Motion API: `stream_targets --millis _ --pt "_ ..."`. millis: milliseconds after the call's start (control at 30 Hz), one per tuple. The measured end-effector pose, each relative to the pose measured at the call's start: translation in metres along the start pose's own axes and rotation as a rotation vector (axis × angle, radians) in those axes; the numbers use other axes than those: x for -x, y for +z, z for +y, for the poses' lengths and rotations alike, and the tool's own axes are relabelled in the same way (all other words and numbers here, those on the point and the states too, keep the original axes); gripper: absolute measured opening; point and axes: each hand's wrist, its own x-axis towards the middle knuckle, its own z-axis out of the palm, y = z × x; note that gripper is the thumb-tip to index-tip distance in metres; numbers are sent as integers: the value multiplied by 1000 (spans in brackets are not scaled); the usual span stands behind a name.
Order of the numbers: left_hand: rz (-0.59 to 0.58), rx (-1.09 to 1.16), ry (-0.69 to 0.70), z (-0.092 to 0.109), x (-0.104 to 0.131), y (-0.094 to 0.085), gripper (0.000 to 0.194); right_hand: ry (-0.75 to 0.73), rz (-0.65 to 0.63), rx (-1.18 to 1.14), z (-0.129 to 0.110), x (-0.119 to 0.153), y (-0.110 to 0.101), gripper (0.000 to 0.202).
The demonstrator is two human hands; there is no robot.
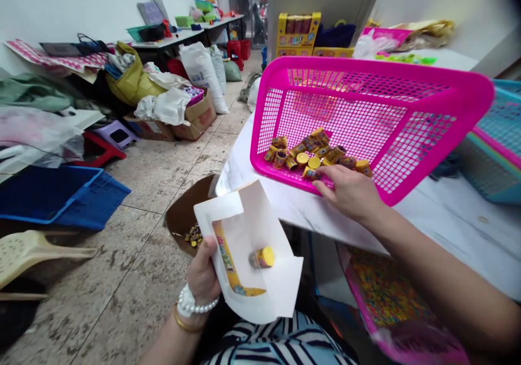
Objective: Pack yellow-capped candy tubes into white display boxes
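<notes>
My left hand (203,273) grips the edge of an open white cardboard box (260,213), thumb on the near wall. The box has a cut-out window and a yellow printed panel. Inside lies one small yellow-capped barrel (262,257), slightly blurred. My right hand (350,189) reaches over the low front edge of a tilted pink plastic basket (407,77). Its thumb and forefinger are apart, with their tips at a small yellow barrel (310,174); the other fingers are partly hidden. Several more such barrels (291,161) lie along the bottom of the basket.
The basket rests on a white marbled table (268,191). Below the table's left corner, a brown carton (183,207) holds more small barrels. A pink-rimmed container of colourful small pieces (382,289) sits under the table. Blue baskets (502,132) stand at right; a blue crate (52,197) is at left.
</notes>
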Motion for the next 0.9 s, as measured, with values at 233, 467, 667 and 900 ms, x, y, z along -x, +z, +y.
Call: stream_targets --millis 233,467,667,900 --pt "83 -50 1 -8 -2 10 61 5 -193 181 -17 -12 9 49" --pt "184 -121 83 -10 -1 7 66 -99 -188 140 -8 -16 13 35" --pt "158 -96 108 -10 -4 3 64 -244 -196 140 8 -9 8 35" --pt "130 -156 125 -20 -2 11 73 -283 2 -709 -56 25 -19 18"
